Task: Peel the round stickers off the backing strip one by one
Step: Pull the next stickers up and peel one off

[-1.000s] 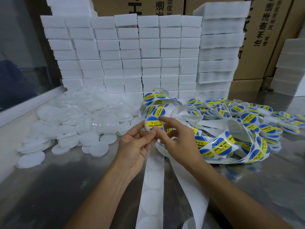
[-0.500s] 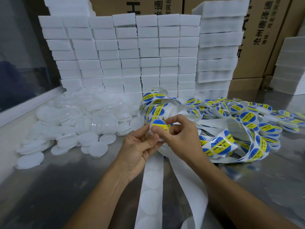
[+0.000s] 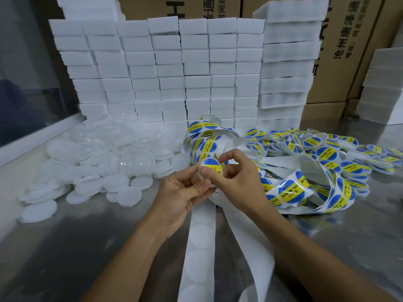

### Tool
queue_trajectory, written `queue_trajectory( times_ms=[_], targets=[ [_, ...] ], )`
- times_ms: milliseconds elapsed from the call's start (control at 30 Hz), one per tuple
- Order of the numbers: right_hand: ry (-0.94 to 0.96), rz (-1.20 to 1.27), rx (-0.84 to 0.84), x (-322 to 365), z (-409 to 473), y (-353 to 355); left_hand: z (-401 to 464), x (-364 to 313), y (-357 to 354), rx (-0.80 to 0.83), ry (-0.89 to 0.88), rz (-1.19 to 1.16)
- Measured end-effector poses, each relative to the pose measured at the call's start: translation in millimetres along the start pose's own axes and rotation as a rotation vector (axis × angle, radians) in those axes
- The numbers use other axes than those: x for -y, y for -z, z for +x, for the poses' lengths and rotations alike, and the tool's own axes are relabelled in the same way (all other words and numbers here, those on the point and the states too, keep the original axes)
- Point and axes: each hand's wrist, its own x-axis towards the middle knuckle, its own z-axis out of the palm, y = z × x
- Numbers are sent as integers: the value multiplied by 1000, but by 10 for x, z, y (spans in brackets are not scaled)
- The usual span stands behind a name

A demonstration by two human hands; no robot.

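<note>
Together, both hands' grip tilts round sticker (image 3: 211,168), face toward camera.

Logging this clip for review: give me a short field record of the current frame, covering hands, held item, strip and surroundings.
left hand: pinching the sticker's lower edge
right hand: pinching the sticker's top
sticker: round, blue and yellow, held between both hands
backing strip: emptied part trails toward the camera
white discs: heaped at left
labelled discs: piled at right
table: metal
</note>
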Motion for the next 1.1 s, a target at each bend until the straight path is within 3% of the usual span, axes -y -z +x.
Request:
queue_trajectory(
  times_ms=[233, 367, 633, 833, 967, 1100],
  targets=[
    [-43, 8, 105, 16, 20, 84, -10, 2, 43, -18, 42, 126],
    [-66, 15, 103, 27, 19, 67, -2, 5, 52, -129, 31, 241],
    [0, 37, 283, 44, -20, 20, 24, -37, 38, -344, -35, 129],
    [-40, 133, 140, 42, 21, 38, 6, -14, -20, -260, -16, 151],
    [137, -153, 67, -23, 17, 56, 12, -12, -28, -304, -30, 139],
    [387, -398, 138, -22, -31, 19, 17, -16, 2, -337, -43, 109]
  ],
)
